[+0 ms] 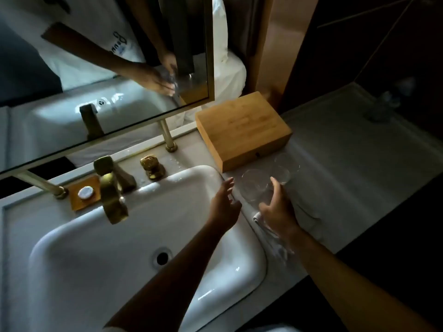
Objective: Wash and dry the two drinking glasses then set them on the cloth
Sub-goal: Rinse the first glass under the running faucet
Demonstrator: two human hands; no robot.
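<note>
Two clear drinking glasses stand on the counter right of the sink. The nearer glass is gripped by my right hand, fingers curled round its right side. The farther glass stands just behind it, next to the wooden box. A white cloth lies folded on the counter under and beside my right hand. My left hand hovers over the sink's right rim with fingers spread, just left of the nearer glass and apart from it.
A white sink fills the lower left, with a brass faucet and a brass handle behind it. A wooden box sits at the back of the counter. A mirror stands above. A soap dish sits left of the faucet.
</note>
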